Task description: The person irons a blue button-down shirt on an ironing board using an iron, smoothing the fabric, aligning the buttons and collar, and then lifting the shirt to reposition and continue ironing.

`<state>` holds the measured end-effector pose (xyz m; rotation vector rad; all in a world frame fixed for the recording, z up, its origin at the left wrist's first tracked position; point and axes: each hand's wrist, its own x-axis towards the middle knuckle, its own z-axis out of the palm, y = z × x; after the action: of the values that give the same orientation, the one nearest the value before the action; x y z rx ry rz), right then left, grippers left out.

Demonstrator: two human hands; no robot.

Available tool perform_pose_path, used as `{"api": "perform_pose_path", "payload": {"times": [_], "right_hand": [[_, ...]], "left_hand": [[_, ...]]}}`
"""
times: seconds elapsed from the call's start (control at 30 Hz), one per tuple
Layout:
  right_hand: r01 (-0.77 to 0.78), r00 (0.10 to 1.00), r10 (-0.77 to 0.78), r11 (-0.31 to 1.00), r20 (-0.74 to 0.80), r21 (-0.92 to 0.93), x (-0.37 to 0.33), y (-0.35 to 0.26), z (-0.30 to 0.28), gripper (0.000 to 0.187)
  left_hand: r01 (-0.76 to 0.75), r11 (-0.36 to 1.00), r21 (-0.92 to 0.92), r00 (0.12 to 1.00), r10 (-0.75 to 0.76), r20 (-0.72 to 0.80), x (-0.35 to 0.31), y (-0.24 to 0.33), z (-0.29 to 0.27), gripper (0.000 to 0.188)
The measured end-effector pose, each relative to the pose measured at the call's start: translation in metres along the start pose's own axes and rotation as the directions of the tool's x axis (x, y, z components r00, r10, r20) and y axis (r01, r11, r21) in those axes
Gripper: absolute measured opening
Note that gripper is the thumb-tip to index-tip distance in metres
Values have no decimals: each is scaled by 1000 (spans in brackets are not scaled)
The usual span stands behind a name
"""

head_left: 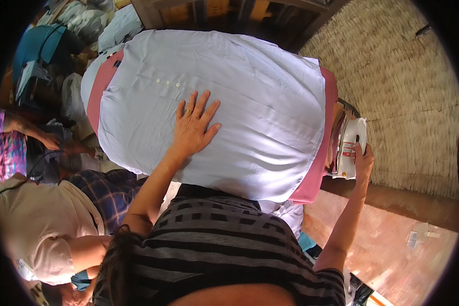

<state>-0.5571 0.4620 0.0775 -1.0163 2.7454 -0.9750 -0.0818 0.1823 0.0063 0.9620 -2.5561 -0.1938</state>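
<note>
A pale blue-white shirt [250,112] with a short row of small buttons lies spread over a pink-covered ironing board [102,84]. My left hand [193,125] rests flat on the middle of the shirt, fingers spread, a ring on one finger. Soft creases run across the fabric to its right. At the board's right end, my right hand [363,159] is wrapped round the handle of a white iron [348,145] with red markings. The iron stands beyond the shirt's edge; what it rests on is partly hidden.
Two people sit at the left, one in a beige shirt [41,219], one in a bright patterned top [10,148]. Bags and cloth [120,28] pile up at the far left. Dark wooden furniture [229,13] stands behind the board, and a woven mat wall [403,97] is at right.
</note>
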Motion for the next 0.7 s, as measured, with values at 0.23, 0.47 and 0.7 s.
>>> {"api": "perform_pose_path", "payload": {"times": [0.23, 0.47, 0.7], "right_hand": [[-176, 972, 173, 984, 160, 2, 5, -37, -17, 40], [203, 954, -194, 979, 230, -14, -32, -190, -13, 40], [576, 734, -577, 808, 358, 121, -41, -304, 105, 32]], "left_hand": [[-26, 996, -81, 999, 24, -34, -12, -3, 1, 63], [155, 972, -176, 983, -170, -72, -33, -21, -19, 56], [452, 892, -19, 768, -400, -500, 16, -169, -23, 43]]}}
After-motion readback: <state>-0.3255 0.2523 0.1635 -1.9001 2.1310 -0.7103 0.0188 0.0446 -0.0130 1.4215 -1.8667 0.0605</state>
